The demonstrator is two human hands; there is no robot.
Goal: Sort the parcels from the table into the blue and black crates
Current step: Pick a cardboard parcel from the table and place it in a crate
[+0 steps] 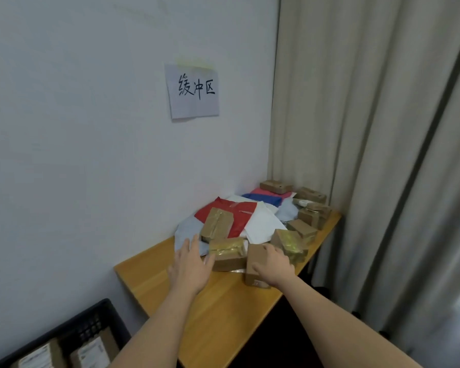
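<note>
A pale wall (91,128) fills the left and centre of the frame, and a beige curtain (369,128) hangs down the whole right side. A wooden surface (223,309) runs from lower centre up toward the curtain. At the lower left corner sits a black crate (91,322), holding at least two brown boxes with white labels (91,351).

On the wall, upper centre, a paper sign (193,91) is taped with handwritten characters.

The parcels are heaped on the far half of the surface, right of centre. Soft mailer bags lie underneath: a red one (239,211), a white one (263,224), a blue one (263,199), with pale grey ones at the edges. Brown cardboard boxes lie on and around them, several wrapped in shiny tape: a taped box (217,225) tilted on the red bag, another taped box (229,251) at the near edge of the heap, and a third (290,243) to its right.

The left hand (190,269) hovers with fingers spread and straight, just left of the nearest taped box; whether it touches it is hard to tell. The right hand (272,266) lies over a plain brown box (255,264) standing at the near edge of the heap, fingers curled round its top
</note>
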